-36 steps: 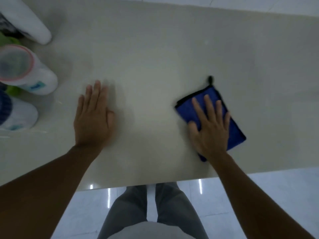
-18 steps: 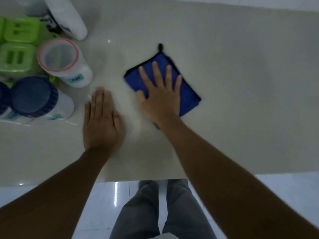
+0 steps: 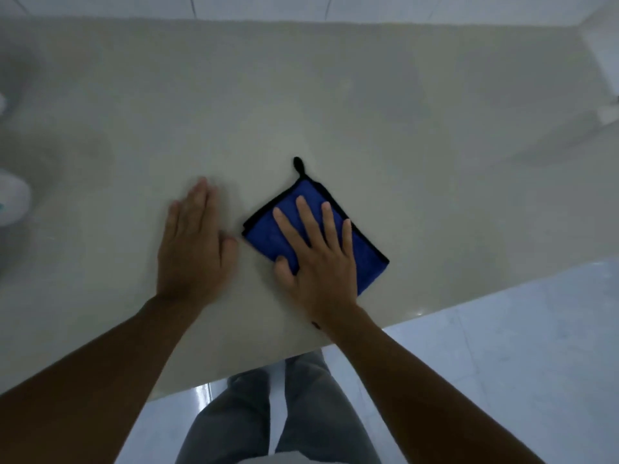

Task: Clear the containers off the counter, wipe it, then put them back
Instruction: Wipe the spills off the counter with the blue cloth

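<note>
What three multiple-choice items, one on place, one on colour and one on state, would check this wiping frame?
1. Where does the cloth lie?
A. on the counter, right of the left hand
B. on the floor
C. draped over a container

2. What colour is the cloth?
A. green with white trim
B. blue with black edging
C. plain red

3. How is the right hand placed?
A. raised clear of the counter
B. closed in a fist around the cloth
C. flat, fingers spread, pressing on the cloth

Answers: 1 A, the cloth lies flat on the counter beside the left hand. 2 B, blue fabric with a black border and loop. 3 C, the open palm covers the cloth.
</note>
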{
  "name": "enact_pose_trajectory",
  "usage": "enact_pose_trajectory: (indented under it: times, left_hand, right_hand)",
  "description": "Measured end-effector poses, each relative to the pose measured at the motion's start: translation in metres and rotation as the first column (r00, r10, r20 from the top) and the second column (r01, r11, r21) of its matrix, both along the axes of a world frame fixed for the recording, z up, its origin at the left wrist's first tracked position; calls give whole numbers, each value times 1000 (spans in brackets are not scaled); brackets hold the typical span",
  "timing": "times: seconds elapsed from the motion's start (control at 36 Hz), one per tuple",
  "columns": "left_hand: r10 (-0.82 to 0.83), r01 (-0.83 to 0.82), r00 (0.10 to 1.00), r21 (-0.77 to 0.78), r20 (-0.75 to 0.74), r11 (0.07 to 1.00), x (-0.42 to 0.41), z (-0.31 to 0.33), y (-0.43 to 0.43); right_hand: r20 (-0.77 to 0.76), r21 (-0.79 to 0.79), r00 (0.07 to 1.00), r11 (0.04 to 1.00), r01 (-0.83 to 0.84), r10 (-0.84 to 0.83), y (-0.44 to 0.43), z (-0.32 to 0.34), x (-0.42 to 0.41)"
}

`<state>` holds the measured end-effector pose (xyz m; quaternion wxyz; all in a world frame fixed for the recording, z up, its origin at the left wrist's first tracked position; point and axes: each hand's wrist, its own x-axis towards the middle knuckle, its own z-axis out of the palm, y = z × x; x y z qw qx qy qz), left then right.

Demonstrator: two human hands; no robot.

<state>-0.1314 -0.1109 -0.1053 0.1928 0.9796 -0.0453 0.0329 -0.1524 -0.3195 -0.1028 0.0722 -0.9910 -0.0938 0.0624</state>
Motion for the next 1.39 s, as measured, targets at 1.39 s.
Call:
enact_pose_trajectory:
  times: [1.39]
  left_hand:
    - [40,-41,999,95,9,995,91,-2,-176]
  right_hand:
    - [6,-19,996,996,88,-88,-157,-3,98]
